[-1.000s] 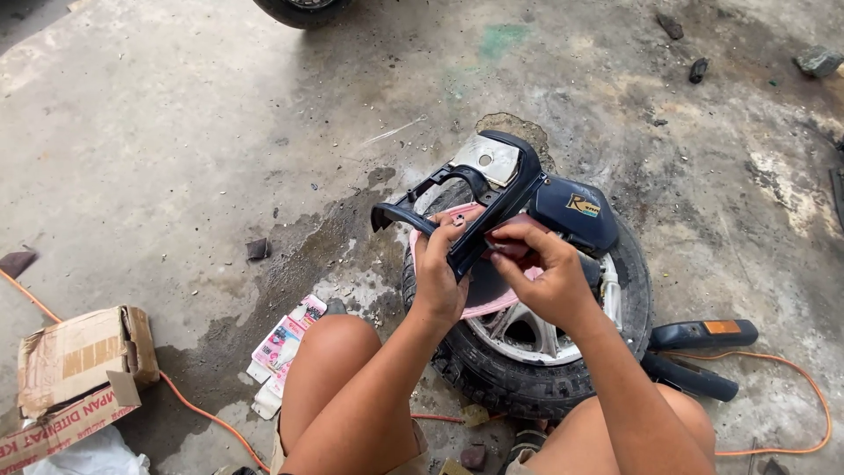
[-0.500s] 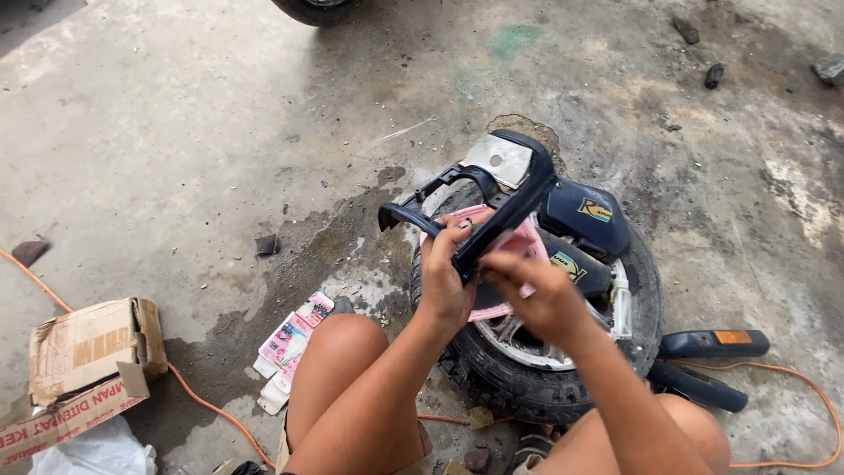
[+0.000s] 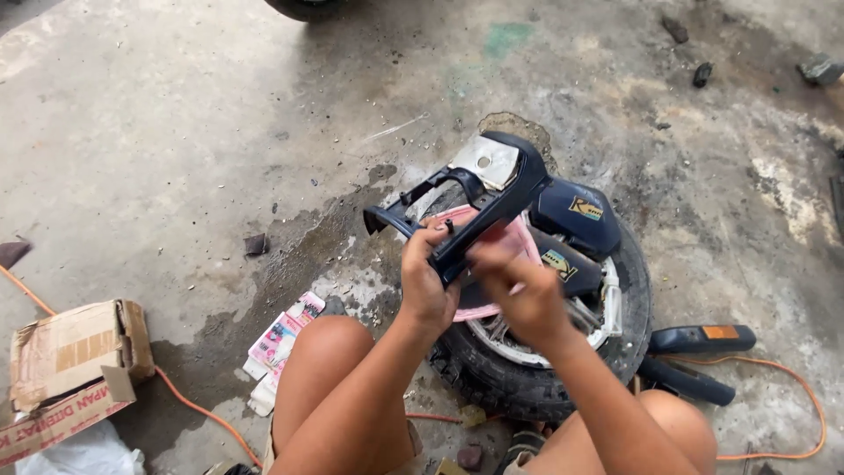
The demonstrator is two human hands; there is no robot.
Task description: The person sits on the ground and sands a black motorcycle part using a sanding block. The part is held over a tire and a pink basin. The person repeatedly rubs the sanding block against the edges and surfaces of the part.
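Above the tyre (image 3: 492,387), black plastic panel (image 3: 475,215) gripped by left hand (image 3: 426,286)

Stained concrete floor (image 3: 176,132) here: a wheel (image 3: 563,369) lies flat near its bottom edge, torn cardboard box (image 3: 70,369) at the bottom-left corner, orange cable (image 3: 193,409) snaking between, small stones (image 3: 703,72) along the top edge

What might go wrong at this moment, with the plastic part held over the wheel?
The left hand alone grips the dark plastic panel near one end, so it may twist or slip while the blurred right hand works on it. The panel hangs over the wheel and concrete floor, so a drop might crack it. The orange cord by the knee could snag.
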